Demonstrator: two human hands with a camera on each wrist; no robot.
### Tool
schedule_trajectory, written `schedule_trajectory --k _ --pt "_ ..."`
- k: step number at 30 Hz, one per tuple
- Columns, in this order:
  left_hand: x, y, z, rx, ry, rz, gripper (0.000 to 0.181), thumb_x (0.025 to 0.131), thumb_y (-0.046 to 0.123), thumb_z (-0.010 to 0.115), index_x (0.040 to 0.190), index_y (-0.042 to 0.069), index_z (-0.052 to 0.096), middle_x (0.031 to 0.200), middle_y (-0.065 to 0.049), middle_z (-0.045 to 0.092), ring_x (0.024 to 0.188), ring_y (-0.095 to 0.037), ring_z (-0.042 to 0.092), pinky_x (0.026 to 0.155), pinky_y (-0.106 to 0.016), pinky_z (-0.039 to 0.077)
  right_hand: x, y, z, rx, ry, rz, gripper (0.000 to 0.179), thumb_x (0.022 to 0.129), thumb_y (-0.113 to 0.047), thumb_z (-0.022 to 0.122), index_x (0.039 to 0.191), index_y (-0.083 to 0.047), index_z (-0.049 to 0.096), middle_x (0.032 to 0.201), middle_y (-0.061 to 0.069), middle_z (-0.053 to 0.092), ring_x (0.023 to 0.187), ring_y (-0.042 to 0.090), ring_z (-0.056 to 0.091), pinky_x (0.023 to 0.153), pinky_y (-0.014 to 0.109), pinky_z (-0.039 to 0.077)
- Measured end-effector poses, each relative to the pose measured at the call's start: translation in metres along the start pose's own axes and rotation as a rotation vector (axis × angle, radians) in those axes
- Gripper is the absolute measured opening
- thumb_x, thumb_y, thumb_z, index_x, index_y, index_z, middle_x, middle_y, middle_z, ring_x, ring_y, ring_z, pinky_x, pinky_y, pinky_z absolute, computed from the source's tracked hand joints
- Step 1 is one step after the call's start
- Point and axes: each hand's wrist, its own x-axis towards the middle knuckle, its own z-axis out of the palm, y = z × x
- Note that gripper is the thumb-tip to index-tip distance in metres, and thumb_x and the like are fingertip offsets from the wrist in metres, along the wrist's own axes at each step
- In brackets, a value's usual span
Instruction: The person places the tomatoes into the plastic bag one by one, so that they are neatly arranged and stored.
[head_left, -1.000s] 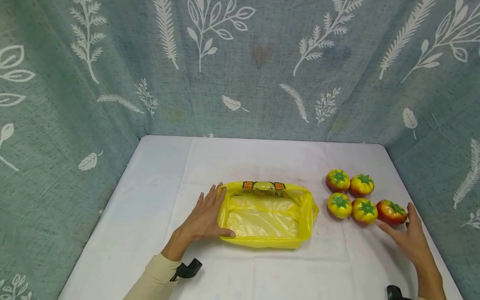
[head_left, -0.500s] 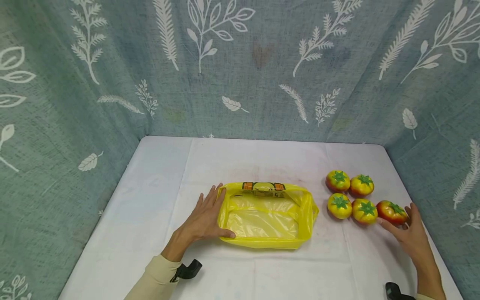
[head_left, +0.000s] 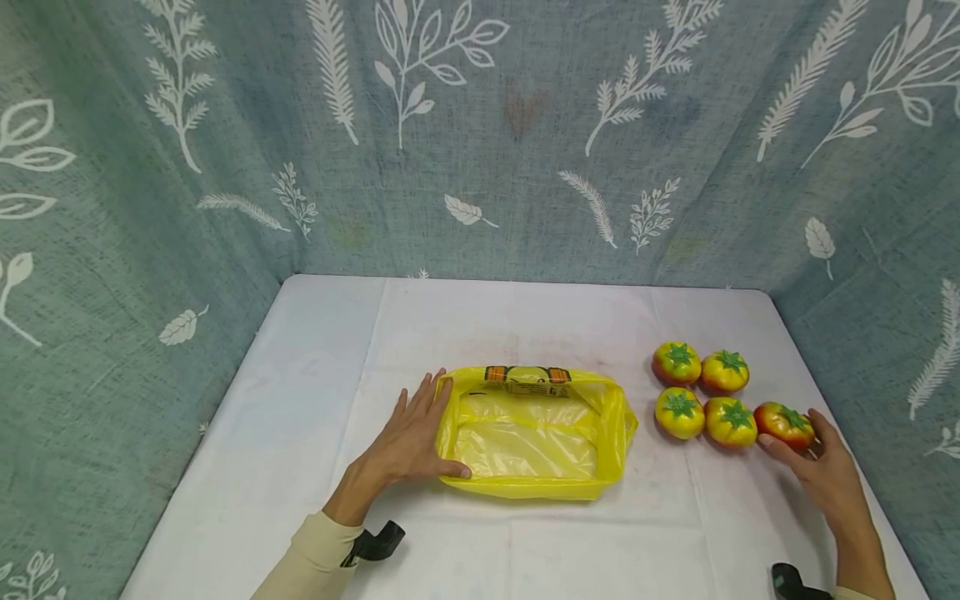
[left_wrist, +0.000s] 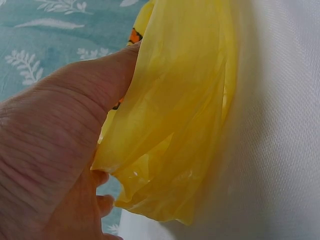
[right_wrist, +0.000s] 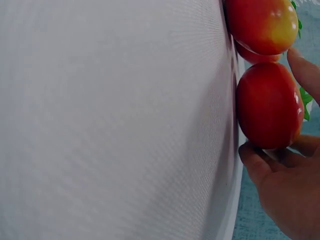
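Note:
A yellow plastic bag (head_left: 525,487) stands with its mouth spread wide in the middle of the table. Along its left side lies my left hand (head_left: 401,437), fingers straight and spread, thumb over the near-left rim. In the left wrist view that thumb passes behind the bag's thin wall (left_wrist: 175,95). My right hand (head_left: 821,471) grips a red-and-yellow tomato (head_left: 784,425) with a green star-shaped top, the rightmost of its group. In the right wrist view the fingers curl against one end of this tomato (right_wrist: 270,107), the thumb at its other end.
Several similar tomatoes sit close together right of the bag, the nearest tomato (head_left: 731,423) beside the gripped one. A white cloth covers the table (head_left: 315,333). A green-blue leaf-patterned curtain (head_left: 525,167) hangs behind it and along both sides.
The right hand's fingers and thumb have drawn in around the rightmost tomato. The left hand and the bag keep their places.

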Motion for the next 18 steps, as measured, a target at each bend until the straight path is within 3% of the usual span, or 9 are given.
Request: schedule_trajectory --k 18 --pt "-0.0005 0.0001 0.0003 0.011 -0.016 -0.004 0.142 0.064 0.073 0.082 0.162 0.000 0.009 0.168 -0.019 0.004 0.154 -0.038 0.005 0.118 -0.064 0.008 0.0014 -0.0025 -0.0010 -0.057 -0.002 0.049 0.094 0.102 -0.045 0.056 0.159 0.002 -0.002 0.160 0.037 0.004 0.142 0.060 0.017 0.109 0.068 0.026"
